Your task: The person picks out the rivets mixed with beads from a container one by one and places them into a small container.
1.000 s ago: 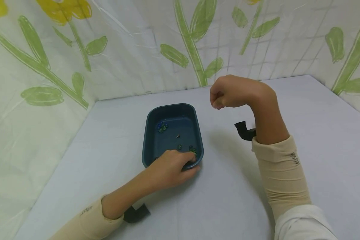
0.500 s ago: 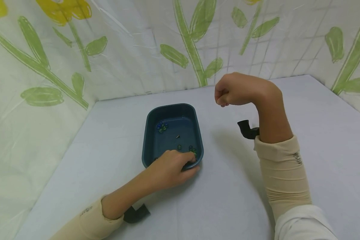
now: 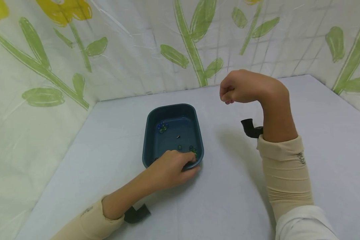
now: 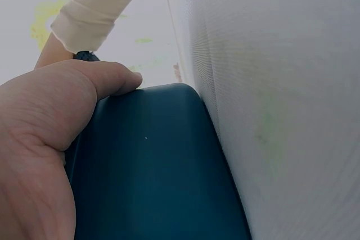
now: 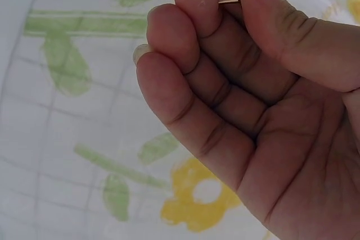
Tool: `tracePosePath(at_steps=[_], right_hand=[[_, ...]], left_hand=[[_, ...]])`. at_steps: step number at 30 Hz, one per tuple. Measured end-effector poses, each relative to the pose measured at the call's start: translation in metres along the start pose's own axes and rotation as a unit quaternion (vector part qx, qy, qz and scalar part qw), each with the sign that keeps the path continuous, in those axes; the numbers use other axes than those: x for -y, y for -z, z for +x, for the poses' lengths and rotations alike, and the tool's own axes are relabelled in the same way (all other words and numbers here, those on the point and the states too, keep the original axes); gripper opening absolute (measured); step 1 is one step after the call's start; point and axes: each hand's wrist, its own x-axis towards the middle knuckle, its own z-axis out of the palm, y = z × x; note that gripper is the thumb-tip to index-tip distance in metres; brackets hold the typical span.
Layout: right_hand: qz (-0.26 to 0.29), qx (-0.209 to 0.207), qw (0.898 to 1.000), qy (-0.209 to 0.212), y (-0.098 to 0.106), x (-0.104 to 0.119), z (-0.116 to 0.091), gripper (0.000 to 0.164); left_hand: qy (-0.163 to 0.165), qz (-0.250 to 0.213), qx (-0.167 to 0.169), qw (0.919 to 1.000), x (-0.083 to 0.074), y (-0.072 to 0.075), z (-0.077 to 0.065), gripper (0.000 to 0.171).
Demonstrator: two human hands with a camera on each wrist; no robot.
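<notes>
My left hand [image 3: 171,170] grips the near rim of a dark blue plastic bin [image 3: 199,133], its fingers inside and its thumb along the outer wall. In the left wrist view the thumb lies at the edge of the bin [image 4: 152,155]. My right hand [image 3: 244,87] is raised to the right of the bin, wrist bent. Between its thumb and fingers it pinches a thin, short brass-coloured metal pin [image 5: 228,0], mostly hidden by the fingers. A similar small brass-coloured piece [image 3: 178,136] lies on the bin floor.
Blue and green glass marbles [image 3: 162,127] cluster at the bin's far left; more greenish marbles [image 3: 193,150] lie near my left fingers. The bin stands on a white-covered table [image 3: 114,133]. Behind it hangs a white sheet [image 3: 132,60] with painted flowers.
My right hand has drifted right and slightly up, away from the bin, still pinching the metal pin. The left hand and the bin have stayed in place.
</notes>
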Motion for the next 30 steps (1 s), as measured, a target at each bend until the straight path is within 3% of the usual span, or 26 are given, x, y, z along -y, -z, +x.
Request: tracePosePath(at_steps=[30], right_hand=[[-0.003, -0.021, 0.999, -0.030, 0.014, -0.023, -0.017, 0.015]], left_hand=[[0.008, -0.002, 0.003, 1.0000, 0.000, -0.002, 0.001, 0.011]])
